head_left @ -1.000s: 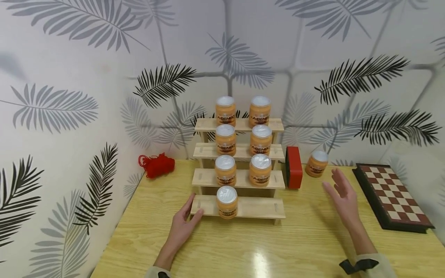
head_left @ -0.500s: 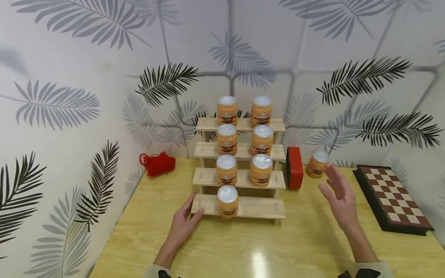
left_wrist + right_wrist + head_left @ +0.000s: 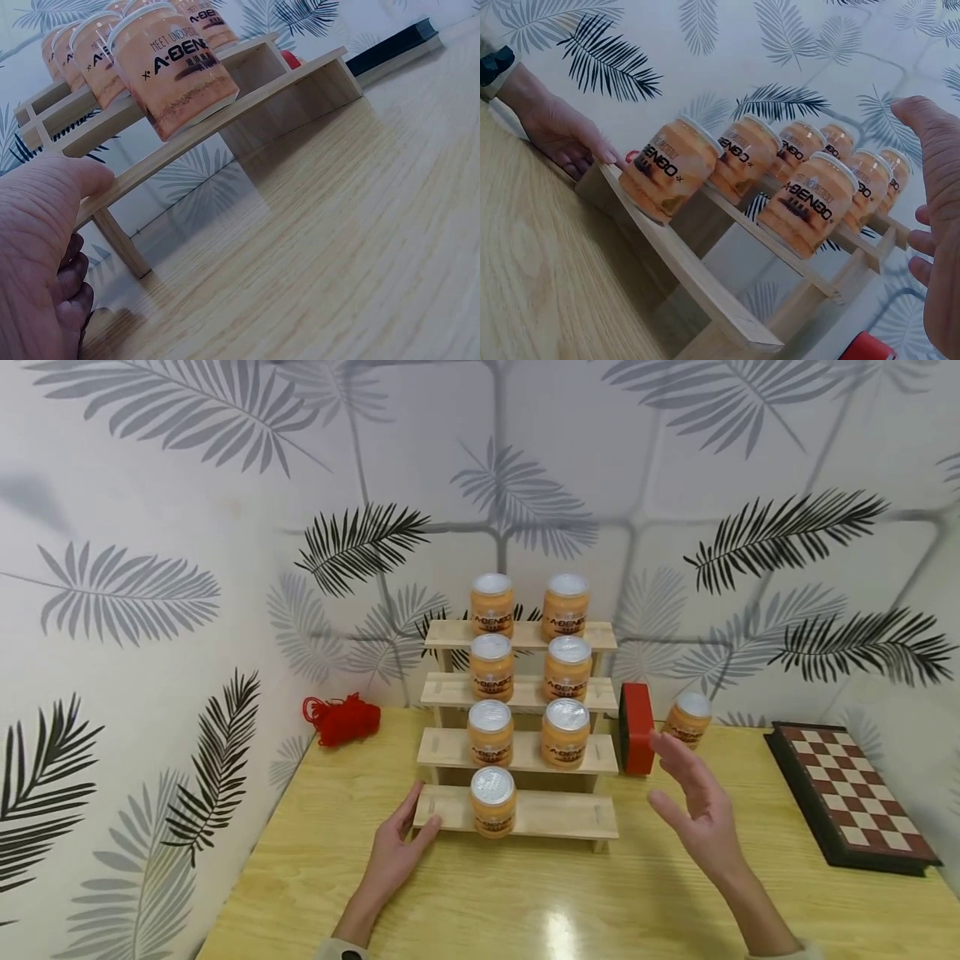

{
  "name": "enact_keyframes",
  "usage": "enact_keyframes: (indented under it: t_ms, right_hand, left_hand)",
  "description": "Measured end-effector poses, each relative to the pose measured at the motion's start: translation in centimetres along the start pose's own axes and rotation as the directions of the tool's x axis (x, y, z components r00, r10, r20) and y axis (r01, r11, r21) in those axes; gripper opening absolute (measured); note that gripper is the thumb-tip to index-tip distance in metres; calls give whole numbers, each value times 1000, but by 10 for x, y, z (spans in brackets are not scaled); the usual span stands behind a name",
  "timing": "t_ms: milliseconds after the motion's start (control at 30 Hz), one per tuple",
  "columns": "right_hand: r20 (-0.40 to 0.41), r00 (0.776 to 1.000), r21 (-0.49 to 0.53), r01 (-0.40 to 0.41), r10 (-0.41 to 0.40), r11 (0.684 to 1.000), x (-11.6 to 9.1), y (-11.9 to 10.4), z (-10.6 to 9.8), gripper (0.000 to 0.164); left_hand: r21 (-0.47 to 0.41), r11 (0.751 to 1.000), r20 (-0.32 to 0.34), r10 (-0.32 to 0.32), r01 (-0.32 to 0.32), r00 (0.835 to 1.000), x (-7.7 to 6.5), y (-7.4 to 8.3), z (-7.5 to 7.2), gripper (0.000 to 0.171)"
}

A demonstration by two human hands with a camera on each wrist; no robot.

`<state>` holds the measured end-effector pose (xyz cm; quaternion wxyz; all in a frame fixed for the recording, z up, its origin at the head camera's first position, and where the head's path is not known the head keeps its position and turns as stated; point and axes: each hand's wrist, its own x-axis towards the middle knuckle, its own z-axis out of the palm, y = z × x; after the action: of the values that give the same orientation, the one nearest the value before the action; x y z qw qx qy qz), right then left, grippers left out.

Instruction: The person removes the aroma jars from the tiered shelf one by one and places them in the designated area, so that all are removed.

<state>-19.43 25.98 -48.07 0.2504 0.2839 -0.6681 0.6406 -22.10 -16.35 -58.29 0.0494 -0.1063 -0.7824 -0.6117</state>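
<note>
Four-tier wooden rack (image 3: 555, 814) has its lowest left end gripped between thumb and fingers of the left hand (image 3: 396, 852); the right hand (image 3: 707, 831), fingers relaxed, hovers apart.

The jars (image 3: 566, 745) on the stand (image 3: 551, 814) carry the brand A-BENBO in dark capitals, with smaller characters beneath that cannot be made out. On the lowest jar (image 3: 176, 79), MEET and a word beginning UNE, running out of sight round the curve, stand above the brand.
</note>
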Motion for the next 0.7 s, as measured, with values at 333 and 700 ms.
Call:
enact_keyframes:
  t_ms: [333, 700]
  right_hand:
    - [124, 987, -94, -94, 106, 991, -14, 3, 31, 78]
    - [281, 934, -118, -192, 218, 974, -30, 26, 83, 81]
  left_hand:
    - [16, 1000, -10, -4, 4, 1000, -1, -3, 3, 72]
    - [-3, 1000, -4, -7, 7, 1000, -2, -1, 2, 71]
